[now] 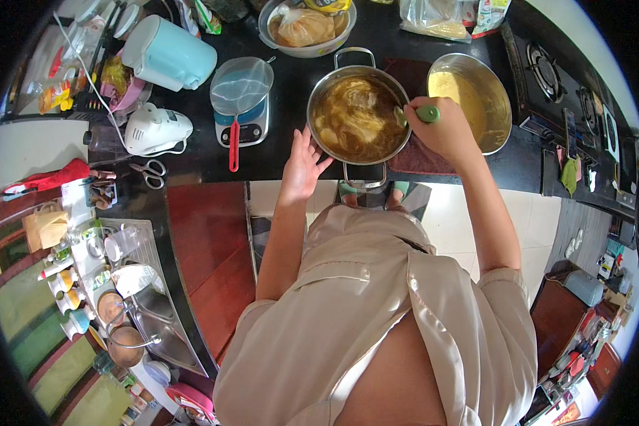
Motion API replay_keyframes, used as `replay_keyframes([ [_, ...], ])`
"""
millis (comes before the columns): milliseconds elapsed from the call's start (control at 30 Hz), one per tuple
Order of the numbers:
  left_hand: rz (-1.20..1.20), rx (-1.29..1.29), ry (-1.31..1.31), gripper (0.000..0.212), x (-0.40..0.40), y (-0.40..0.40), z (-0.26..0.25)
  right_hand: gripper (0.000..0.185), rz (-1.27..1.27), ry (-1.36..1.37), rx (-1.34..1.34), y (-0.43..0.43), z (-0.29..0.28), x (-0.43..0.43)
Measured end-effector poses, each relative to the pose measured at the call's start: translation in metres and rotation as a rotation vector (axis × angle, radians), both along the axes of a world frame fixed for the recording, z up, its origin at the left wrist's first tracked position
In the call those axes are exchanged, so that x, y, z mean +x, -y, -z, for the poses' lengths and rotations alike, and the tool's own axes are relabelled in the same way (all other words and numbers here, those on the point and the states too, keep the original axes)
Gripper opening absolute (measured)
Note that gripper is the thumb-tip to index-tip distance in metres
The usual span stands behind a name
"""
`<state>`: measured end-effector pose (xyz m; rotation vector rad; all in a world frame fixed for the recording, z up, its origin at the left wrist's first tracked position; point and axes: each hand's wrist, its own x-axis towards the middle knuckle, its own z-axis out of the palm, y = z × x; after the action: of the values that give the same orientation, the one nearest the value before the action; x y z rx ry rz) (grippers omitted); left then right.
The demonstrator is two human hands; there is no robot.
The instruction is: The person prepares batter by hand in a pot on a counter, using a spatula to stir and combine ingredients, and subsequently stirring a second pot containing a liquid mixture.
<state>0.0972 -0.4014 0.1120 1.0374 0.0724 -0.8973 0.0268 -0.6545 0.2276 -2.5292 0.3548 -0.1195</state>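
A two-handled stainless steel pot (346,153) stands before me on the dark counter. In it is a brown liquid (336,109) with swirls of pale yellow batter. My right hand (441,128) grips a utensil by its green handle (427,114) at the pot's right rim; the utensil's green lower part (400,117) reaches into the liquid, and its tip is hidden. At the pot's left side, my left hand (302,168) has its fingers spread against or close to the outer wall. To the right, a steel bowl (503,120) with yellow batter (460,98) sits partly behind my right hand.
A dark red cloth (420,157) lies under the pot and bowl area. Left of the pot, a red-handled strainer (234,144) rests over a kitchen scale (262,128). Beyond are a hand mixer (152,130), scissors (152,173) and a light blue pitcher (165,56). A gas stove (556,80) is far right.
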Motion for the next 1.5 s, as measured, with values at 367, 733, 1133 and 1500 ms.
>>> replay_keyframes([
  [367,0.007,-0.005,0.014,0.072,0.0,0.002,0.002,0.023,0.431,-0.096,0.564,-0.021,0.023,-0.031],
  [733,0.0,0.011,0.022,0.072,-0.001,0.002,0.003,0.02,0.216,0.112,0.59,-0.045,0.038,-0.04],
  [1133,-0.02,0.058,0.007,0.066,-0.001,0.002,0.002,0.019,-0.174,0.305,0.31,-0.081,0.054,-0.045],
  [1500,-0.02,0.057,0.016,0.066,-0.002,0.005,-0.002,0.018,-0.205,0.31,0.36,-0.089,0.055,-0.048],
])
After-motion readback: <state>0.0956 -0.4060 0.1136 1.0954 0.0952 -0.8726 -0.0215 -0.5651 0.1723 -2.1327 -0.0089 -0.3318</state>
